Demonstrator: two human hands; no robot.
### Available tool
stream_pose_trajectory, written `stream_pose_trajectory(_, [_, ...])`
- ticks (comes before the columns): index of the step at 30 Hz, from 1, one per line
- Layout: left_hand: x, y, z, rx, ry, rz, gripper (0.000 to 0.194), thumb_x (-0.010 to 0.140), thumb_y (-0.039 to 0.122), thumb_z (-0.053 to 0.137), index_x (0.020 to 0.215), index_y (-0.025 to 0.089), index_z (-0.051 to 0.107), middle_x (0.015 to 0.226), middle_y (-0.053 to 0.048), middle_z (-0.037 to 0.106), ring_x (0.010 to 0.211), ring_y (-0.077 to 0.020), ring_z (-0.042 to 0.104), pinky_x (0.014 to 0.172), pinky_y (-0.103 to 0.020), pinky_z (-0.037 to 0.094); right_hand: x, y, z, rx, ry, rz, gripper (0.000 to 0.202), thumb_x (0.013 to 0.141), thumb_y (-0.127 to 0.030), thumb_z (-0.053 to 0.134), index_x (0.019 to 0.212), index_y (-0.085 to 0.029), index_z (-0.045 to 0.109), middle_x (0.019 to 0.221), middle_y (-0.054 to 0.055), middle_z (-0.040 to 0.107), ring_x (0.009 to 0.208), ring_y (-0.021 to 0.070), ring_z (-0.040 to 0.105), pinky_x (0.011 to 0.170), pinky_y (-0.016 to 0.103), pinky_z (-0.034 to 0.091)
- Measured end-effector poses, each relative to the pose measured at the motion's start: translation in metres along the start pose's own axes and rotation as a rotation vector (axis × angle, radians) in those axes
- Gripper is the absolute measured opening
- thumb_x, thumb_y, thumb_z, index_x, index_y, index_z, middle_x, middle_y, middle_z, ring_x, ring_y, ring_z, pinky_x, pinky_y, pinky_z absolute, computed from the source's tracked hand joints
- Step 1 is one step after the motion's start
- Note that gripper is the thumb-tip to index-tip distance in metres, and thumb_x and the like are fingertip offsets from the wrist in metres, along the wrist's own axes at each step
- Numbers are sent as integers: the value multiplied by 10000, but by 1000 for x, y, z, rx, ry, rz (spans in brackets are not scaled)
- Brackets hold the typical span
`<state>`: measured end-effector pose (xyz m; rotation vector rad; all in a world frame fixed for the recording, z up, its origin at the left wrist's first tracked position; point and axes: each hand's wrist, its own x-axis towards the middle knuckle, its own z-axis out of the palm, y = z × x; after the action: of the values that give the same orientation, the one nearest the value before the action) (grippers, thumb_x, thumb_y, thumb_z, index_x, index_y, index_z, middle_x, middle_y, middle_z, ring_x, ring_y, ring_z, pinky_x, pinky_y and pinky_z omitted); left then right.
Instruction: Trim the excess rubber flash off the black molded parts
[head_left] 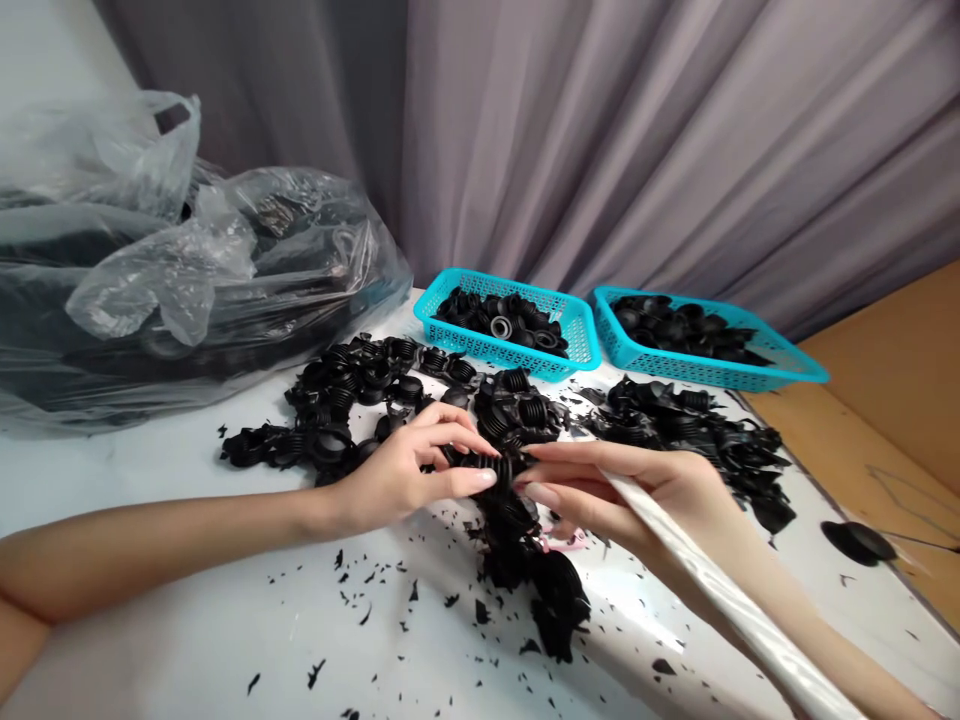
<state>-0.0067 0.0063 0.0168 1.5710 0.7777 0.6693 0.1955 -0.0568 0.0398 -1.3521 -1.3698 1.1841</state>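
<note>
Between the thumb and fingers of my left hand (409, 465) is a black ribbed rubber part (495, 464), held above the white table. My right hand (652, 490) closes its thumb and fingertips at the right side of the same part; its exact grip is partly hidden. More ribbed rubber parts (529, 412) lie heaped behind and beneath my hands, many with ragged thin edges. A long white strip (720, 590) crosses in front of my right hand and forearm.
Two blue baskets (581, 368) (712, 373) of black parts stand at the back. A big clear plastic bag (300, 300) of black pieces fills the left. Another heap (697, 430) lies right. Black scraps (412, 592) litter the table. A dark round object (855, 542) sits by the right edge.
</note>
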Motion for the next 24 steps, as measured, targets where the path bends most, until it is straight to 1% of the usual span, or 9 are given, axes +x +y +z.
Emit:
stream_pose_trajectory(2, [1, -6, -4, -122, -39, -158, 233, 748, 336, 646, 910, 169, 647, 981, -32, 491, 755, -94, 513, 607, -206, 449, -3, 9, -8, -91, 13, -66, 215, 693, -325, 757, 864, -199, 728, 694, 33, 746, 468, 162, 665, 453, 244, 587])
stream_pose_trajectory(4, [0, -13, -6, -308, -141, -316, 277, 775, 366, 615, 963, 164, 601, 858, -22, 541, 679, -95, 529, 504, -190, 408, -6, 19, -16, -222, 43, -134, 169, 726, -317, 730, 843, -196, 721, 635, 22, 729, 465, 165, 665, 442, 234, 575])
stream_pose_trajectory(6, [-1, -20, -8, -462, -253, -408, 282, 788, 360, 601, 980, 159, 557, 782, -19, 576, 677, -127, 579, 456, -190, 407, -9, 28, -23, -432, 90, -252, 155, 769, -318, 684, 829, -178, 715, 640, 40, 729, 484, 184, 675, 426, 241, 554])
stream_pose_trajectory(10, [-4, -27, -8, -578, -389, -403, 215, 776, 271, 567, 947, 141, 567, 813, -52, 651, 769, -189, 655, 498, -225, 494, -11, 41, -29, -802, 156, -490, 227, 876, -258, 536, 794, -115, 691, 648, 95, 726, 460, 187, 662, 409, 264, 507])
stream_pose_trajectory(13, [-5, -29, -10, -649, -422, -389, 238, 749, 214, 525, 965, 135, 585, 893, -74, 683, 831, -207, 670, 549, -239, 524, -12, 52, -31, -812, 32, -529, 204, 890, -219, 502, 842, -128, 678, 680, 83, 727, 503, 170, 672, 439, 244, 512])
stream_pose_trajectory(16, [-4, -31, -12, -694, -444, -374, 284, 695, 155, 513, 963, 116, 595, 970, -93, 682, 893, -222, 662, 599, -251, 530, -13, 64, -32, -831, -141, -531, 193, 861, -152, 507, 984, -168, 655, 848, 84, 725, 654, 173, 696, 550, 251, 555])
stream_pose_trajectory(18, [-4, -31, -13, -717, -456, -392, 335, 635, 120, 512, 956, 103, 607, 977, -94, 676, 896, -223, 650, 613, -260, 524, -14, 70, -32, -878, -209, -530, 344, 814, -53, 460, 1088, -182, 624, 947, 102, 702, 751, 184, 694, 610, 272, 569])
stream_pose_trajectory(21, [-5, -28, -13, -781, -468, -459, 402, 543, 104, 494, 922, 86, 626, 923, -91, 661, 835, -198, 611, 598, -269, 500, -15, 71, -30, -990, -219, -595, 561, 676, 50, 379, 1146, -165, 597, 957, 122, 682, 799, 211, 668, 625, 326, 572])
stream_pose_trajectory(24, [-6, -27, -12, -835, -485, -482, 439, 497, 93, 511, 920, 101, 627, 857, -67, 627, 758, -162, 551, 539, -247, 445, -15, 64, -26, -1103, -234, -662, 587, 561, 67, 364, 1055, -127, 616, 930, 137, 674, 813, 242, 627, 648, 388, 555])
